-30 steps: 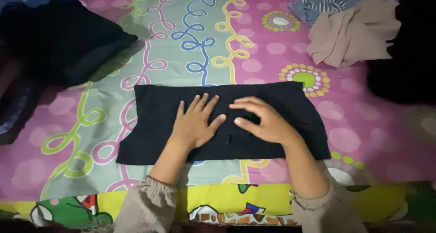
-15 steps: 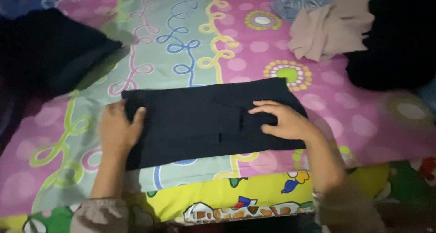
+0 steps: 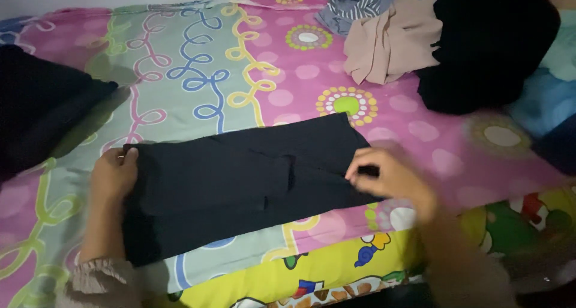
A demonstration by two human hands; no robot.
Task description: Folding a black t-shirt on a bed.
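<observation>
A folded black garment (image 3: 240, 179) lies flat across a bright patterned bedsheet (image 3: 198, 56). My left hand (image 3: 113, 175) grips its left edge, fingers curled over the upper left corner. My right hand (image 3: 389, 179) pinches the garment's right edge, thumb and fingers closed on the cloth. Both sleeves are a pale beige.
A dark pile of clothing (image 3: 42, 107) sits at the left. At the back right lie a beige cloth (image 3: 393, 41), a striped grey garment (image 3: 354, 2) and a large black heap (image 3: 486, 44). The bed's front edge (image 3: 324, 266) runs just below the garment.
My hands left the garment's middle and went to its two ends, each closing on an edge. The view has swung, so the bed appears tilted and shifted.
</observation>
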